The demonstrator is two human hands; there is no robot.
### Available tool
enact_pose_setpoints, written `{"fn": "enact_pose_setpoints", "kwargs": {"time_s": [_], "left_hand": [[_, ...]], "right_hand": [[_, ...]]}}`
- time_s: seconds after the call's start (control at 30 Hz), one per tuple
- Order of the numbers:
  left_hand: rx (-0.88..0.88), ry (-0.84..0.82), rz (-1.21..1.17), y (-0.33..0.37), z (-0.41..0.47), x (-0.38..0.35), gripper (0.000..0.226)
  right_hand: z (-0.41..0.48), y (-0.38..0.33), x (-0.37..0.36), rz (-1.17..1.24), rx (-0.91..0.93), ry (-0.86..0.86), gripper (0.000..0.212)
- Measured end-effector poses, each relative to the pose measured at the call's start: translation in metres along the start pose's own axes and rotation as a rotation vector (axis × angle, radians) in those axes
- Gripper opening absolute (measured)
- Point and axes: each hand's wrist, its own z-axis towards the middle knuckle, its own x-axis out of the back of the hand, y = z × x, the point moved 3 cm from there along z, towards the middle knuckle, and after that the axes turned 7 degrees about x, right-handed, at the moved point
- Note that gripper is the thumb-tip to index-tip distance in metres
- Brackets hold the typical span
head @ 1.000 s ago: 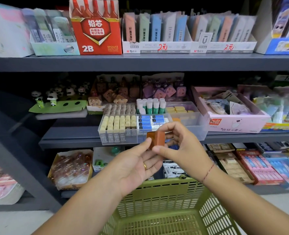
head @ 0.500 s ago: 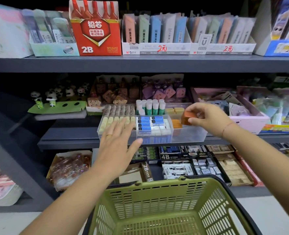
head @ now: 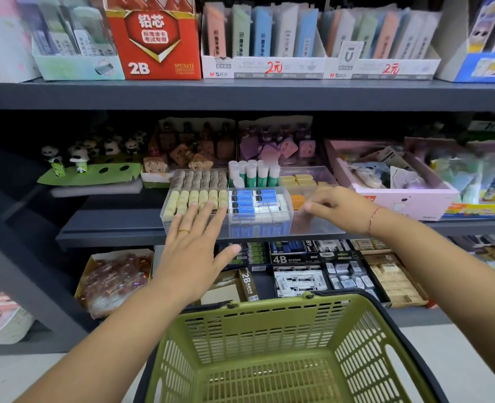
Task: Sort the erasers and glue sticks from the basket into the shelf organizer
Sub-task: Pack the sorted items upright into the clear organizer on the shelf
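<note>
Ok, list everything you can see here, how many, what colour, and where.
organizer: one, clear, middle shelf.
cream erasers: many, cream, organizer front left.
grey-brown erasers: many, grey-brown, back left.
blue-and-white erasers: many, blue and white, front middle.
glue sticks: several, white caps, green bodies, back middle.
yellow erasers: few, yellow, back right.
orange eraser: one, orange, front right.
basket: one, green, below the shelf.
lead box: one, red, top shelf.
pink box: one, pink, middle shelf right.
left hand: one, flat, fingertips over the cream erasers.
right hand: one, loosely curled, beside the orange eraser.
</note>
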Motion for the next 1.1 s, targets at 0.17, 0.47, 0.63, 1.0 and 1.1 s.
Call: {"fn": "enact_pose_setpoints", "kwargs": {"time_s": [0.17,0.47,0.63,1.0,1.1], "left_hand": [[-0.052,0.162,-0.096,-0.001,-0.023,-0.016,0.073],[0.377,-0.181,-0.138,-0.073,-0.103,-0.118,0.073],[0.459,-0.231,-0.37,-0.079,-0.127,-0.134,0.072],[0.476,-0.164,-0.357,-0.08,-0.126,-0.139,0.069],[0.469,-0.162,-0.359,-0.079,-0.127,-0.14,0.068]], "right_hand": [[-0.036,-0.018,-0.007,0.066,0.061,0.454,0.018],[-0.151,0.009,-0.293,0.361,-0.21,-0.703,0.041],[-0.2,0.019,-0.344,0.294,-0.306,-1.079,0.057],[-0.191,-0.024,-0.383,0.405,-0.307,-1.154,0.041],[-0.187,-0.029,-0.384,0.426,-0.291,-1.164,0.035]]}}
